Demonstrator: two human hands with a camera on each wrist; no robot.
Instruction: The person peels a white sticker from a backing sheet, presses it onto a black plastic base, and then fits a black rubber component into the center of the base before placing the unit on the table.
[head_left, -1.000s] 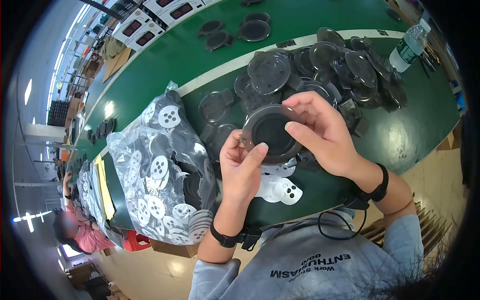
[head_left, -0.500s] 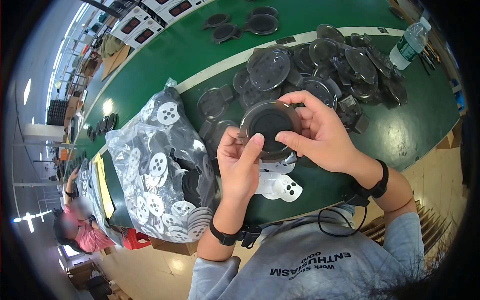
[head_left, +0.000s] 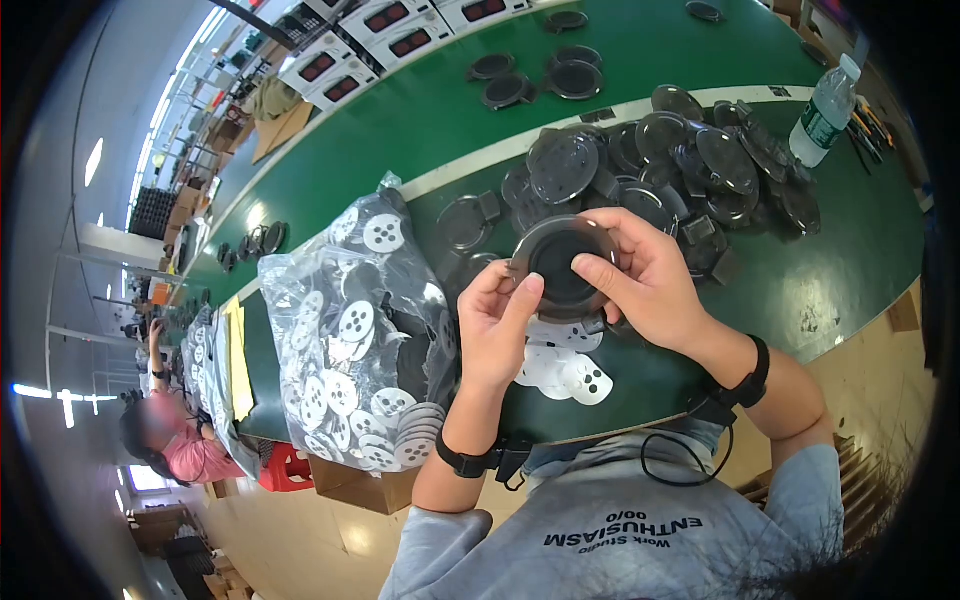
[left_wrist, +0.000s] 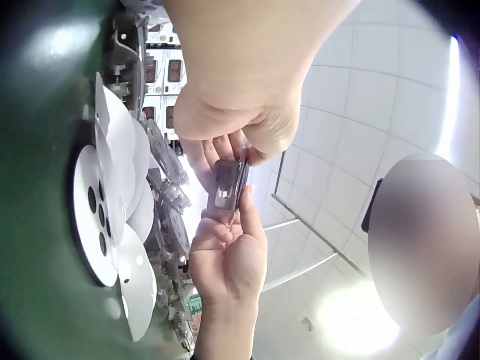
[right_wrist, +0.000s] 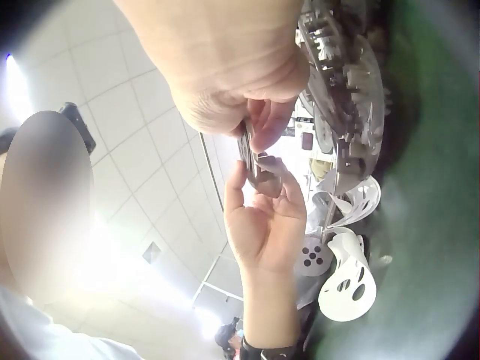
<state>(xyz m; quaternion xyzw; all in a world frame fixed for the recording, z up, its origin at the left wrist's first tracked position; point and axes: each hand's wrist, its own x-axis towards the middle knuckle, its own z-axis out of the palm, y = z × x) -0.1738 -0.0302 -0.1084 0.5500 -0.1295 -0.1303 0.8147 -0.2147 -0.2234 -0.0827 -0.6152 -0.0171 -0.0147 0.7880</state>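
Both hands hold one round, dark translucent plastic housing (head_left: 565,228) with a black disc (head_left: 562,275) in its middle. My left hand (head_left: 497,325) pinches it at the left, the thumb lying over the black disc's edge. At the right edge my right hand (head_left: 652,285) grips it, thumb tip on the black disc and fingers behind. In the left wrist view the housing (left_wrist: 227,186) appears edge-on between the hands. Below it on the table lie several white discs with holes (head_left: 585,380). A heap of similar dark housings (head_left: 725,160) is just beyond the hands.
A clear plastic bag (head_left: 340,300) of white perforated discs stands to the left. More dark housings (head_left: 575,80) lie across the green table (head_left: 800,270). A water bottle (head_left: 825,110) stands at the far right. Another person (head_left: 190,445) sits at the left.
The head view has swung, so the scene sits farther right and lower. Both hands keep hold of the housing, while the thumbs have shifted slightly on its black disc.
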